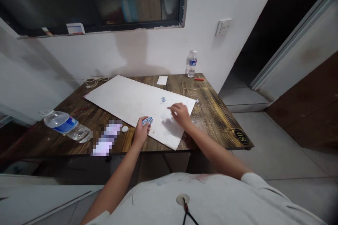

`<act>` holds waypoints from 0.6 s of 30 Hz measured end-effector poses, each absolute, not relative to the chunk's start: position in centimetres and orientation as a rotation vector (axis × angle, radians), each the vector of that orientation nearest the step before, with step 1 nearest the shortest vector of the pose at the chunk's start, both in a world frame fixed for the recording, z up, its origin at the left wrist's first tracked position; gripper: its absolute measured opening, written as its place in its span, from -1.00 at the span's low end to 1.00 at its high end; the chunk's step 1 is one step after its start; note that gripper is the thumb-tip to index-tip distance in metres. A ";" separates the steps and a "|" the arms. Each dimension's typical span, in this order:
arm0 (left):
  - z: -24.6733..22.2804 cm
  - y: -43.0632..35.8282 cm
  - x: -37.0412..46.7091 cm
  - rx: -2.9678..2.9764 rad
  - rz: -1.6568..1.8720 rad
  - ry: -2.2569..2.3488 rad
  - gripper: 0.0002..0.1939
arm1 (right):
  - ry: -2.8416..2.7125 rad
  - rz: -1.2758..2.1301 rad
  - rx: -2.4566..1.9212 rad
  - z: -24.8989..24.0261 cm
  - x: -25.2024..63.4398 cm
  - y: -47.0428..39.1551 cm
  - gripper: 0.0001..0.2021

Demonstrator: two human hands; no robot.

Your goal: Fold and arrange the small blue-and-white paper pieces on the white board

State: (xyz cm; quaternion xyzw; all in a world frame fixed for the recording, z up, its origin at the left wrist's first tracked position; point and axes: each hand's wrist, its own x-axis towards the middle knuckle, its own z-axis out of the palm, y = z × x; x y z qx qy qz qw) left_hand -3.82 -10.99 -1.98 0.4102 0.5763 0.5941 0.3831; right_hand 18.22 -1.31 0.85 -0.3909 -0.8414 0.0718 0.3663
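Note:
Near the front edge of the white board [126,95], my left hand [141,130] is closed around a small blue-and-white cut-out piece [148,121]. My right hand [180,115] is raised over the board's right part, its fingers pinched together; whatever they hold is too small to make out. Between and beyond the hands, a small blue-marked piece [163,99] lies on the board. Thin scraps are scattered near it. A shadow falls on the board below my right hand.
A large bottle [66,126] lies on the wooden table [219,126] at left, near a blurred-out object [107,138] and a white cap [125,129]. At the back are a cable [96,81], white paper [162,80], an upright bottle [192,64] and a red item [199,79].

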 end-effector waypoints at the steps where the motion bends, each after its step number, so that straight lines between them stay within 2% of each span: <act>1: -1.9 -10.9 -3.8 1.044 1.519 1.469 -0.58 | -2.122 0.211 -1.145 1.2 19.7 -0.4 -0.76; 4: -1.8 -10.9 -3.6 1.045 1.501 1.478 -0.58 | -2.045 0.445 -1.502 1.7 24.1 2.0 -0.73; 8: -1.7 -10.9 -3.4 1.024 1.483 1.450 -0.61 | -2.170 0.683 -1.596 0.7 26.8 2.5 -0.58; 14: -2.1 -11.0 -3.3 1.037 1.486 1.450 -0.64 | -2.283 0.465 -1.528 -1.5 26.0 0.0 -0.49; 18: -2.7 -11.0 -3.4 1.052 1.469 1.468 -0.66 | -2.256 0.454 -1.578 -2.0 25.6 -0.1 -0.57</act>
